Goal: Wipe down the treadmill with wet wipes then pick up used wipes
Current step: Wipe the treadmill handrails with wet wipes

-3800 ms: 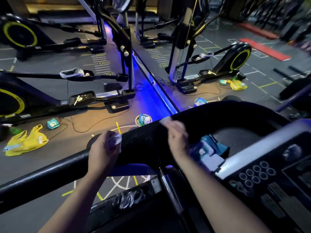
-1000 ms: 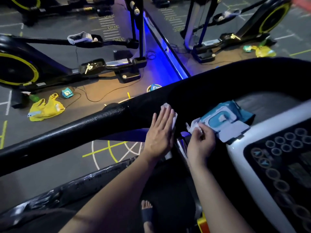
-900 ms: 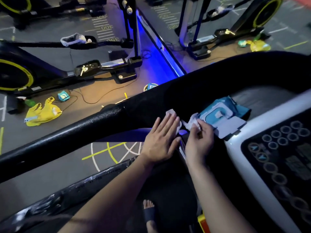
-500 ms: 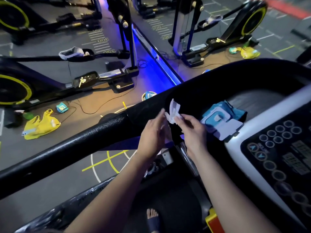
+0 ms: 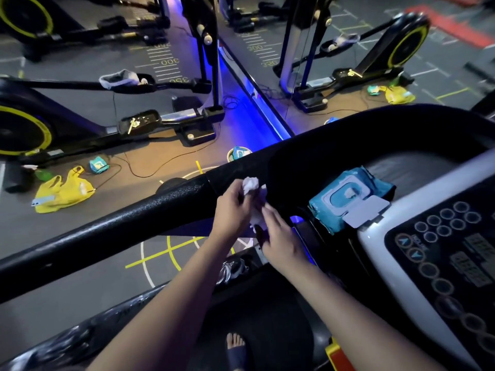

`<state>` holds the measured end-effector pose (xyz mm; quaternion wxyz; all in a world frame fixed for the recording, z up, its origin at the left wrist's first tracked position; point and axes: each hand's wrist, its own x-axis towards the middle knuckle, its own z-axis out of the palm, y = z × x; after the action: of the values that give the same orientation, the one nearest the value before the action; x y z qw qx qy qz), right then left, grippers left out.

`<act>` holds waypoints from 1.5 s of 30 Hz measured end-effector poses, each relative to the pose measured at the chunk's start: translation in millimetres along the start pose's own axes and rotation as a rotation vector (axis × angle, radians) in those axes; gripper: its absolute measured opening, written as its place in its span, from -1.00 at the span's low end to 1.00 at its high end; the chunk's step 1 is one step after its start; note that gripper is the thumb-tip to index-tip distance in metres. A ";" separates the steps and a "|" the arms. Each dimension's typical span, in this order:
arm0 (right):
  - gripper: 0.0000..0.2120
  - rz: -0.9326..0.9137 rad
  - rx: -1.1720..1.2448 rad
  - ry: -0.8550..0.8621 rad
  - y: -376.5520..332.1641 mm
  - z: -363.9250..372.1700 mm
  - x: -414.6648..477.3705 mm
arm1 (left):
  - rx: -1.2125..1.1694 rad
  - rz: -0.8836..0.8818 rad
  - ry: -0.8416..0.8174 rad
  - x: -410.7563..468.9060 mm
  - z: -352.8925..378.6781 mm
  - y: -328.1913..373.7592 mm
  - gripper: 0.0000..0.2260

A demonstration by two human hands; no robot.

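The wipe (image 5: 250, 184) I'd held spread is now bunched: my left hand (image 5: 234, 210) pinches it by the handrail (image 5: 107, 231), my right hand (image 5: 278, 232) gripping its lower end. The wipe pack (image 5: 321, 210) beside the console (image 5: 375, 236) lies lid-open, a wipe showing.

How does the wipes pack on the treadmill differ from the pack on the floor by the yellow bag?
The treadmill pack lies beside the console with its lid flipped open; the floor pack is too small to show its lid. The treadmill pack sits close to the right hand; the floor pack lies beyond the handrail, next to the yellow bag. Both are blue soft packs.
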<state>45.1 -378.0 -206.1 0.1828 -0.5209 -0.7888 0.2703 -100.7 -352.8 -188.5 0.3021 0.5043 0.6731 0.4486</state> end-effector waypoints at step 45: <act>-0.08 -0.079 -0.633 0.121 -12.2 8.0 93.2 | 0.887 -0.085 -0.049 -23.5 -157.1 -72.3 -0.39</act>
<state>-4.6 -297.9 -204.2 0.0688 -0.5360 -0.8410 -0.0272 -257.9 -428.6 -190.1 0.0906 0.5675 0.8132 0.0919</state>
